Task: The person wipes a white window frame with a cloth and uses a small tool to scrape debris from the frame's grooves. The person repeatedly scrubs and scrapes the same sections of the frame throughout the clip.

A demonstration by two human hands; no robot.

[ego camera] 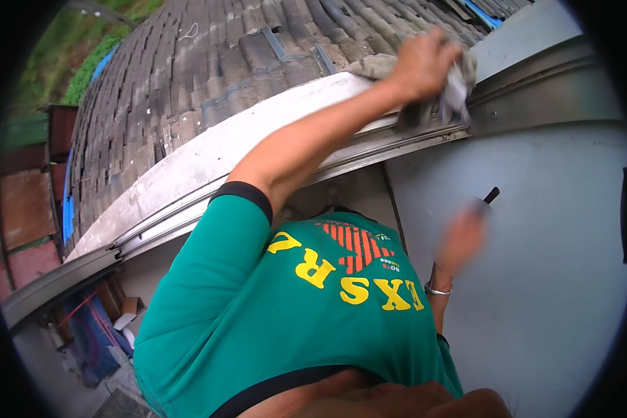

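Observation:
My left hand (423, 65) is shut on a crumpled grey-and-white cloth (457, 96). It presses the cloth at the window's metal track (355, 151), and part of the cloth drapes onto the pale outer ledge (198, 136). Blurred by motion, my right hand (462, 240) is in front of the smooth pale blue-grey surface (533, 292) on the right. A small dark object with a black handle-like end (492, 195) sticks out of its grip; what it is cannot be made out. A silver bracelet (439, 289) circles the right wrist.
Outside lies a weathered tiled roof (209, 68) with a loop of wire on it. Rusty metal sheets (26, 209) and greenery (91, 68) are farther left. Indoors at lower left are a small open cardboard box (129, 311) and blue material (91, 329).

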